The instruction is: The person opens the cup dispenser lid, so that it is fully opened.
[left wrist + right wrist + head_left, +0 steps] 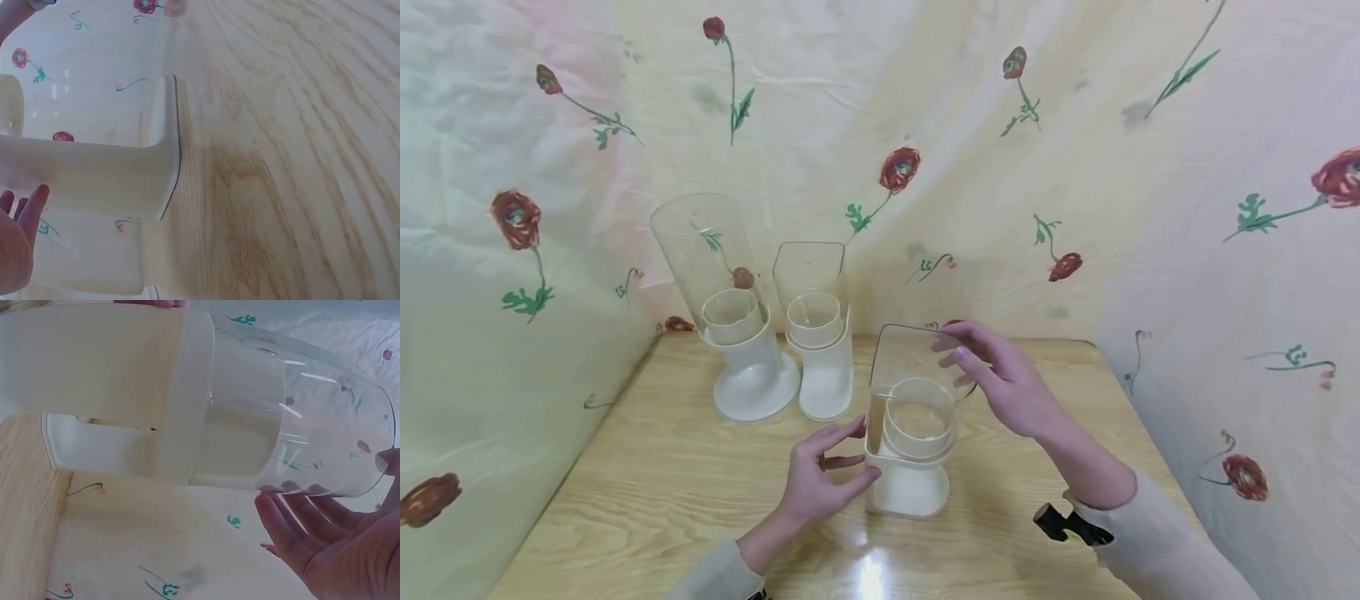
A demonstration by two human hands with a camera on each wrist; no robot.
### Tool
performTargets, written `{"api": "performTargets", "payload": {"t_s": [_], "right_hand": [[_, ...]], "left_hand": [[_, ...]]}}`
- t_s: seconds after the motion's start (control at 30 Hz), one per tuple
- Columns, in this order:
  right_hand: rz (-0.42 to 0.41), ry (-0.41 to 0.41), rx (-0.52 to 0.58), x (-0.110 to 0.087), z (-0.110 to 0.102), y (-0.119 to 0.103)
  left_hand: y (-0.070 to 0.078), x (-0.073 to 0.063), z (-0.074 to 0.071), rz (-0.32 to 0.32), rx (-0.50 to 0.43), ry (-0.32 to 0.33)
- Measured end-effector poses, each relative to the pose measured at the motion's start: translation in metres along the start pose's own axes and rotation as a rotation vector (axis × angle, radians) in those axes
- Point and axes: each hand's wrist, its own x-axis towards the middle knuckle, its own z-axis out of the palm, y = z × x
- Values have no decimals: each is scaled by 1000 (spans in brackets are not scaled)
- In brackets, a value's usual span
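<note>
A white plastic stand (910,490) with a wide collar and flat foot stands upright on the table in front of me. Rising from its collar is a clear open-topped container (898,354), with a white ring (919,425) inside its lower part. My left hand (822,473) holds the collar's left side between thumb and fingers. At the container's upper right, my right hand (1006,382) grips the clear wall, its thumb at the rim. The right wrist view shows its fingertips (269,503) along that wall. In the left wrist view, fingers touch the stand's stem (94,175).
Two similar white stands stand behind on the left: one with a tall round clear container (700,242), one with a shorter, squarer container (808,267). Beneath all three is a wood-grain table (700,500). A flower-patterned cloth (820,108) hangs around the back and sides.
</note>
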Motion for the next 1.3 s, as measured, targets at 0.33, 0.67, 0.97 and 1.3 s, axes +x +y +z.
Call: {"api": "performTargets", "payload": {"t_s": [0.33,0.67,0.97,1.3], "right_hand": [[17,16,-64,3,2,-2],[-90,-155,-260,33,-14,-37],[-176,-340,-446,45,-1,-53],[-186,-311,-401,42,3,-51]], "left_hand": [[-1,1,0,57,20,-27],[-6,48,-10,-47,44,-304],[-6,61,-3,3,-41,-323],[-3,67,-2,-80,-31,-314]]}}
